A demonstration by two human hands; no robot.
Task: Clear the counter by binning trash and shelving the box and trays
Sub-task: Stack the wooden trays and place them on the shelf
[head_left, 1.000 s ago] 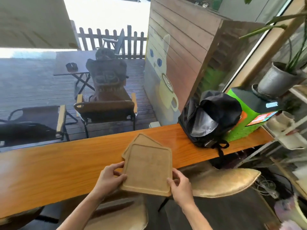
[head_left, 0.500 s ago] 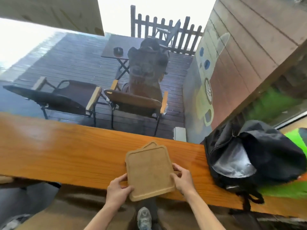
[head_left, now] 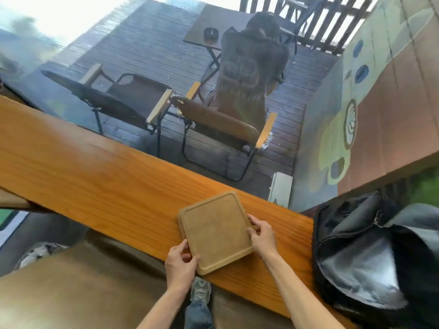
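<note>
A stack of tan wooden trays (head_left: 215, 231) lies on the orange wooden counter (head_left: 95, 176) near its front edge, squared up so only a thin lower edge shows on the left. My left hand (head_left: 180, 262) grips the stack at its near left corner. On the right edge, my right hand (head_left: 262, 235) holds the stack with thumb on top. Both hands are closed on the trays.
A black backpack (head_left: 370, 255) rests on the counter just right of the trays. A brown stool seat (head_left: 78, 288) stands below the counter at left. Behind the window are folding chairs (head_left: 213, 124) on a deck and a painted wooden wall (head_left: 380, 96).
The lower tray, which stuck out behind the top one, is now lined up under it. The view has tilted further down and left; both hands stay on the stack.
</note>
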